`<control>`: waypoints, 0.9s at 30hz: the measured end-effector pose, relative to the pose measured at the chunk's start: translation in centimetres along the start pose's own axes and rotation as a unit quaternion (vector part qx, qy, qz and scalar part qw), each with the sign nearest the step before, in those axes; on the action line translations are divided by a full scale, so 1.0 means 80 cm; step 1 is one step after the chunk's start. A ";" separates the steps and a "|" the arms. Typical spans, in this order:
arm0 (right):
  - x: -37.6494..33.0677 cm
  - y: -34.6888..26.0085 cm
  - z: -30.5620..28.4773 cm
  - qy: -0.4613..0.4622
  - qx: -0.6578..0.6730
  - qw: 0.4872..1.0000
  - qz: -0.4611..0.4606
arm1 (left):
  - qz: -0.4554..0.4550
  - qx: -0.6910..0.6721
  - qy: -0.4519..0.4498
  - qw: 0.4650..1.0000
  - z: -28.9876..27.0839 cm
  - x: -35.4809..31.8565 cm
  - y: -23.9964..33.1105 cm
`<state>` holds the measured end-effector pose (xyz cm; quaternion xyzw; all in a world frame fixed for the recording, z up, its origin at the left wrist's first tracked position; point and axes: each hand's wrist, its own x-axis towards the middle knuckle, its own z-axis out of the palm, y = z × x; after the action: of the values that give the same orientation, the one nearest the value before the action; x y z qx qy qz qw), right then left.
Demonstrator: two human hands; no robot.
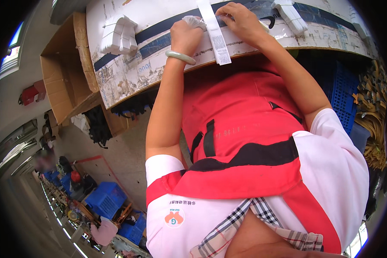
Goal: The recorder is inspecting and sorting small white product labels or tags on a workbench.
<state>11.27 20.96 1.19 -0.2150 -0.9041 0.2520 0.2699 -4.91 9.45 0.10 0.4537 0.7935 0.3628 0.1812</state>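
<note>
My left hand (186, 38), with a pale bangle on its wrist, is closed around a bunch of white labels (194, 21) at the far side of its fist. A long white printed label strip (216, 34) runs between my hands, its near end hanging over the table's front edge. My right hand (241, 25) is at the strip's right side, its fingers curled together and the fingertips by the strip's edge. What they pinch, if anything, is too small to make out. Both hands are over the worn white table (155, 71).
Stacks of white folded labels (118, 35) lie at the table's left, and another label bundle (290, 18) at its right. An open cardboard box (66, 69) stands beside the table's left end. Blue crates (343, 92) and brown cut pieces (372, 116) are below right.
</note>
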 end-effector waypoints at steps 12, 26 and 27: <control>-0.018 0.008 0.037 0.017 -0.100 0.991 -0.093 | -0.106 -0.296 -0.018 0.949 -0.017 -0.094 0.006; -0.019 -0.014 0.017 -0.043 0.044 0.998 0.007 | -0.088 -0.306 -0.034 0.947 -0.011 -0.114 -0.010; -0.020 -0.022 0.009 -0.046 0.045 0.998 0.005 | -0.030 -0.286 0.014 0.958 -0.009 -0.113 -0.012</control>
<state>11.58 18.53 1.05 -0.1953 -0.9023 0.3032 0.2360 -1.19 1.11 -0.51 0.3532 0.6725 0.5755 0.3031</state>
